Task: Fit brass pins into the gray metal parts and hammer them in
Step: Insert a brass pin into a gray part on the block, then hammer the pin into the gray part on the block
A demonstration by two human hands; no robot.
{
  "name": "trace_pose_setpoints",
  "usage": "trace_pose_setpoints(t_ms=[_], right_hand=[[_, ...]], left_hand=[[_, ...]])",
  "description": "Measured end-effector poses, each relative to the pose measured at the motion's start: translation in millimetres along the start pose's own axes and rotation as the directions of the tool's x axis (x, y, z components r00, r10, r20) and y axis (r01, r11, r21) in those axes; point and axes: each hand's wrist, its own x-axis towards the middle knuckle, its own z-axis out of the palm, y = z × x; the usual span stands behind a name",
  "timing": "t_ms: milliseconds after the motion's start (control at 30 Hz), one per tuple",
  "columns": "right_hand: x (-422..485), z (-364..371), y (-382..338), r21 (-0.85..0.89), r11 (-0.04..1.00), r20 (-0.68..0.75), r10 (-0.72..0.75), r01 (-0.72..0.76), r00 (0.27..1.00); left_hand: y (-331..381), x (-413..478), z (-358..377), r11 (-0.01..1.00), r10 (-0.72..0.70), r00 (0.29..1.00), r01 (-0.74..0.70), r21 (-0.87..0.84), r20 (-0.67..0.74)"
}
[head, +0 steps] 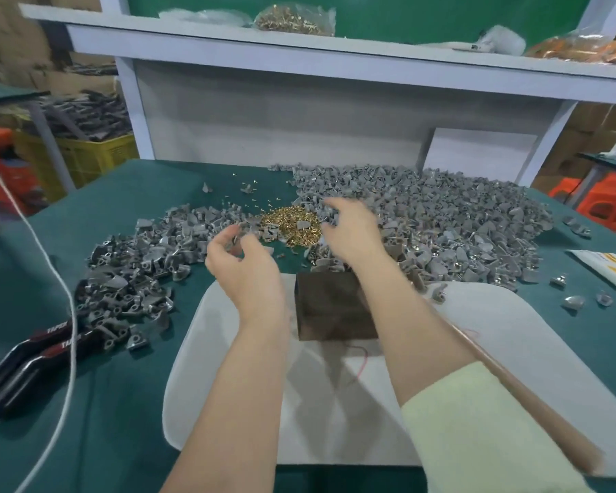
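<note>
A heap of brass pins (292, 224) lies on the green cloth between two spreads of gray metal parts, a big one (452, 222) on the right and a smaller one (136, 268) on the left. My left hand (244, 268) hovers beside the pins, its fingers curled around a small gray part (236, 241). My right hand (351, 231) is blurred at the edge of the right pile, fingertips closed on gray parts (329, 211). A dark block (329, 307) stands on the white board (512, 354). A wooden hammer handle (534, 396) lies under my right forearm, its head hidden.
Black-handled pliers (32, 361) and a white cord (63, 290) lie at the left. A white and orange packet (608, 268) sits at the right edge. The shelf (335, 53) above holds a bag of brass pins (292, 19). A yellow crate (86, 154) stands behind left.
</note>
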Motion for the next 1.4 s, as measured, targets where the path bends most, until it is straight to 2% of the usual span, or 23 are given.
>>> trace_pose_setpoints(t_ms=[67, 133, 167, 233, 333, 400, 500, 600, 700, 800, 867, 933, 1000, 1067, 1133, 1200, 1233, 1267, 1333, 1400], right_hand=[[0, 21, -22, -0.003, 0.988, 0.168, -0.153, 0.156, 0.974], [0, 42, -40, -0.109, 0.974, 0.333, -0.153, 0.2, 0.93], [0, 51, -48, -0.18, 0.963, 0.371, -0.125, 0.203, 0.92], [1, 60, -57, -0.273, 0.94, 0.362, -0.097, 0.205, 0.927], [5, 60, -62, -0.267, 0.936, 0.336, -0.13, 0.227, 0.933], [5, 55, -60, -0.188, 0.961, 0.302, -0.139, 0.202, 0.943], [3, 29, -49, 0.05, 0.991, 0.187, -0.134, 0.127, 0.973], [-11, -15, -30, 0.299, 0.949, 0.163, -0.151, 0.097, 0.975], [-32, -52, -14, 0.348, 0.931, 0.12, -0.162, 0.111, 0.98], [-54, -72, -4, 0.375, 0.919, 0.066, -0.154, 0.119, 0.986], [-67, -80, 2, 0.429, 0.899, 0.054, -0.119, 0.084, 0.991], [-76, -83, 6, 0.464, 0.884, 0.077, -0.1, 0.053, 0.992], [-80, -84, 11, 0.449, 0.892, 0.097, -0.103, 0.049, 0.99], [-81, -82, 15, 0.464, 0.885, 0.119, -0.101, 0.035, 0.988], [-77, -79, 16, 0.553, 0.833, 0.123, -0.085, 0.003, 0.989], [-67, -69, 15, 0.617, 0.787, 0.072, -0.043, -0.011, 0.996], [-60, -60, 13, 0.582, 0.813, 0.04, -0.027, -0.001, 0.999], [-51, -49, 11, 0.481, 0.877, 0.029, -0.034, 0.016, 0.999], [-36, -24, 2, 0.164, 0.984, 0.099, -0.081, 0.064, 0.992], [-21, 2, -6, -0.04, 0.994, 0.19, -0.093, 0.102, 0.977]], left_hand=[[-2, 3, 1, 0.996, -0.057, 0.997, 0.054, -0.069, -0.05], [-3, 4, 0, 0.993, -0.073, 0.995, 0.067, -0.093, -0.065], [-3, 4, 0, 0.993, -0.078, 0.995, 0.072, -0.097, -0.064], [-4, 4, 0, 0.992, -0.083, 0.995, 0.078, -0.096, -0.055], [-5, 3, 2, 0.994, -0.078, 0.996, 0.075, -0.085, -0.039], [-7, 3, 4, 0.996, -0.069, 0.997, 0.068, -0.064, -0.018], [-9, 2, 4, 0.998, -0.062, 0.997, 0.063, -0.02, 0.042], [-10, -1, 6, 0.998, -0.04, 0.986, 0.031, 0.057, 0.159], [-8, -11, 10, 0.987, 0.016, 0.929, -0.073, 0.141, 0.37], [-6, -24, 14, 0.933, 0.136, 0.828, -0.292, 0.212, 0.544], [-5, -33, 15, 0.911, 0.146, 0.749, -0.356, 0.207, 0.646], [-7, -38, 16, 0.887, 0.139, 0.686, -0.407, 0.218, 0.715], [-9, -40, 16, 0.853, 0.136, 0.661, -0.457, 0.253, 0.738], [-10, -39, 16, 0.84, 0.13, 0.667, -0.467, 0.276, 0.733], [-8, -36, 15, 0.847, 0.148, 0.698, -0.455, 0.275, 0.701], [-6, -27, 12, 0.87, 0.167, 0.771, -0.409, 0.277, 0.614], [-5, -21, 10, 0.891, 0.17, 0.82, -0.365, 0.271, 0.546], [-4, -15, 8, 0.915, 0.17, 0.867, -0.316, 0.252, 0.468], [-3, -5, 4, 0.964, 0.143, 0.933, -0.207, 0.166, 0.331], [-2, 0, 2, 0.987, 0.115, 0.959, -0.139, 0.078, 0.259]])
